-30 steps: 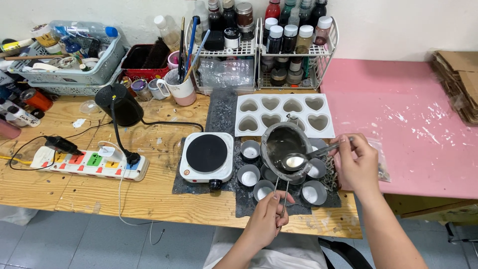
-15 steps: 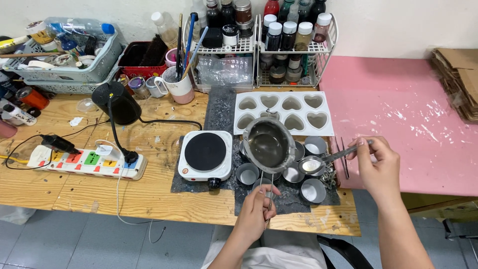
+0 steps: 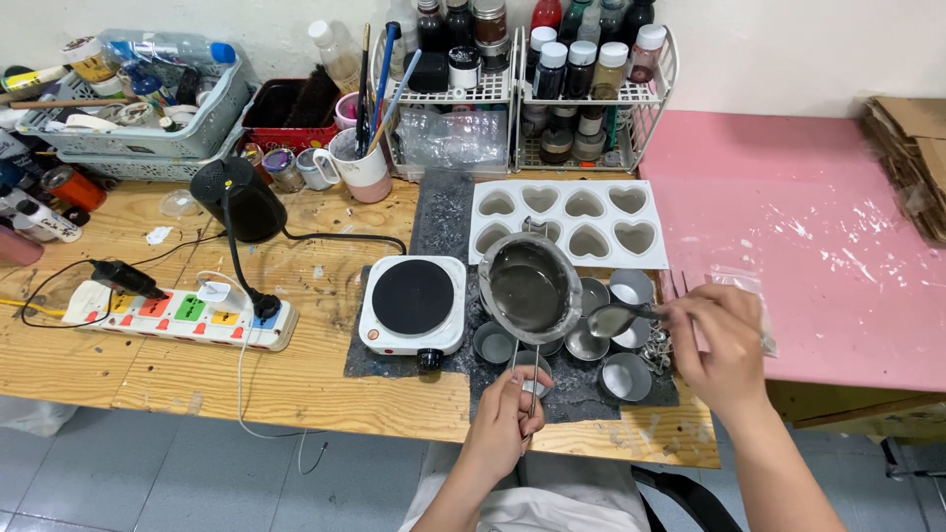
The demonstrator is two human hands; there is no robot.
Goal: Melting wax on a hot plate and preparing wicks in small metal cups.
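— Since half a second before, what had shifted?
— Mostly the spoon (image 3: 616, 317): its bowl had swung in from over the outer tins to sit just beside the rim of the metal melting pot (image 3: 530, 287), which barely moved.
— And the hands, left to right?
— Left hand (image 3: 507, 419) was pinched around the pot's thin wire handle, holding the pot tilted above the small round tins (image 3: 627, 376). Right hand (image 3: 717, 340) was clenched on the spoon's handle.
— How would that pot handle?
— Light but awkward, I judged: stiff metal, liquid inside, likely hot, ready to slosh. The wire handle's far end looked like the only safe hold.
— What stood around it?
— From the left: a power strip (image 3: 177, 315) with trailing cords, a black kettle-like vessel (image 3: 236, 202), the white hot plate (image 3: 414, 303) just beside the pot, then a white heart-shaped mould (image 3: 567, 222) behind. The tins crowded directly beneath, so there was little room to set anything down.
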